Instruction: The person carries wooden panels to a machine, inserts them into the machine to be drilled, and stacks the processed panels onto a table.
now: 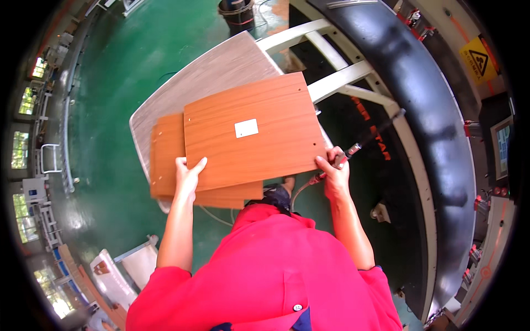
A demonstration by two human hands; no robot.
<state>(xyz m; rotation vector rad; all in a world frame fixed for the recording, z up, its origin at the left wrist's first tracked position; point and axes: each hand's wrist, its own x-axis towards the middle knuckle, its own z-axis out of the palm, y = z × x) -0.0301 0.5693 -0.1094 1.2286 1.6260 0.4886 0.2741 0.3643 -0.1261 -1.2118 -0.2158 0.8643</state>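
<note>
I hold a rectangular orange-brown wood-grain board (265, 154) in front of me, tilted a little, with a white label (246, 128) on its face and small dark holes near the right edge. My left hand (187, 175) grips the lower left corner, thumb on top. At the lower right corner, my right hand (335, 174) pinches the board and also keeps hold of a red air gun (345, 156), whose thin dark nozzle points up and right. Similar boards (165, 160) lie stacked beneath, partly hidden, on a grey wood-grain tabletop (204, 83).
Close on the right stands a machine with a long curved black bed (436, 138) and a cream metal frame (331, 52). A hose (302, 190) hangs from the air gun. A dark bucket (237, 16) stands beyond the table on the green floor (110, 110). A control screen (502, 146) is far right.
</note>
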